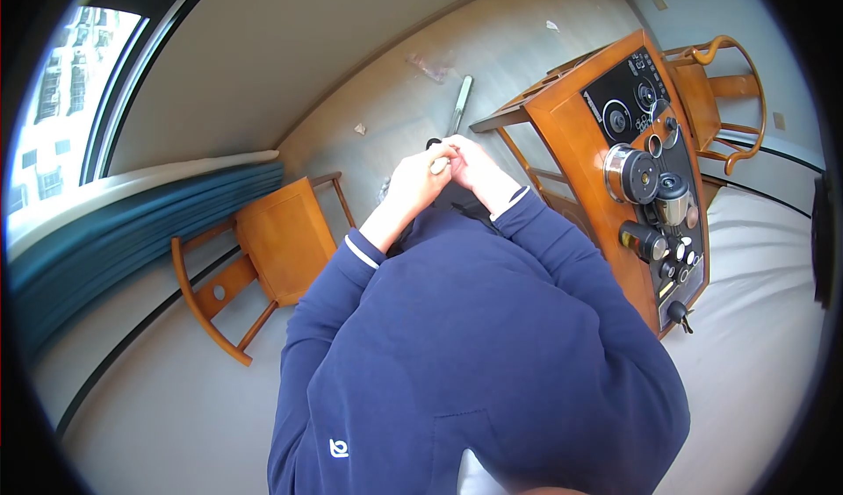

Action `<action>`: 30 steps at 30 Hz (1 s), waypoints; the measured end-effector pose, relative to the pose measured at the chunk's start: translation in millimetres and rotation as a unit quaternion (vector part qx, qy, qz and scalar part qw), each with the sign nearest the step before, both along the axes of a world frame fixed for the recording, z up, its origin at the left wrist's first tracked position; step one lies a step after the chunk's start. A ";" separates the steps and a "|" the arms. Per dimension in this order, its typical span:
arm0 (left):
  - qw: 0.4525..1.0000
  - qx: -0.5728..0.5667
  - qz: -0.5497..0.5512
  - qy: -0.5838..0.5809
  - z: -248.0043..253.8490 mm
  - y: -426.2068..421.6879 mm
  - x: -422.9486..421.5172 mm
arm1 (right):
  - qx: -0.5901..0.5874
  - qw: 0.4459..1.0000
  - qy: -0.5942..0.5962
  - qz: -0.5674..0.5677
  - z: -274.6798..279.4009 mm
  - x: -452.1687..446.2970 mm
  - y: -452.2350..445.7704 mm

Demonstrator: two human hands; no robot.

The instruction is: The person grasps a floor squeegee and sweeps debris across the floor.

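Both hands meet in front of the body at the centre of the view. My left hand (416, 182) is closed, with a small pale rounded piece (440, 165) showing at its fingers. My right hand (474, 167) is closed too and touches the left one, its fingers bent over the same spot. What they grip is mostly hidden. Just beyond them is a dark round end (433, 144), and a long narrow grey item (462, 100) points away over the floor; whether it joins the gripped thing cannot be made out.
On the right, a wooden table (562, 135) carries a black tray (606, 100) with a kettle (673, 198), pots and cups. A wooden chair (285, 240) stands left, another (724, 87) behind the table. Pale scraps (360, 129) lie on the floor; blue curtains (158, 223) hang left.
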State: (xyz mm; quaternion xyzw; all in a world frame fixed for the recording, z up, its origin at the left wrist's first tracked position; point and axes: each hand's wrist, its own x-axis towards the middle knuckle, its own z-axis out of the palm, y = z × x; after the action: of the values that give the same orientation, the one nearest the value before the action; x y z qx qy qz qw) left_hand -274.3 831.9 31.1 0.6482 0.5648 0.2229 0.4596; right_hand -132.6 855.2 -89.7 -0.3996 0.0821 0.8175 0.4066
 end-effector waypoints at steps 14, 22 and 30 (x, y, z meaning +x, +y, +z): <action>0.995 -0.060 -0.075 -0.020 -23.3 102.0 38.5 | -0.052 0.988 0.059 -0.134 -74.5 34.9 78.1; 0.994 -0.081 -0.078 0.015 -25.5 130.8 46.4 | -0.100 0.989 0.022 -0.111 -25.1 39.1 107.2; 0.995 -0.062 -0.059 0.042 -23.5 146.0 47.1 | -0.042 0.996 0.001 -0.074 -33.2 35.6 122.9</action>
State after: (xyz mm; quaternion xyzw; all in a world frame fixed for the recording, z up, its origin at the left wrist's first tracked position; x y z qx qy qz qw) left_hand -227.2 977.9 7.6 0.6594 0.5573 0.1321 0.4871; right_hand -97.0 978.1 -122.8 -0.4084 0.1466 0.7811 0.4489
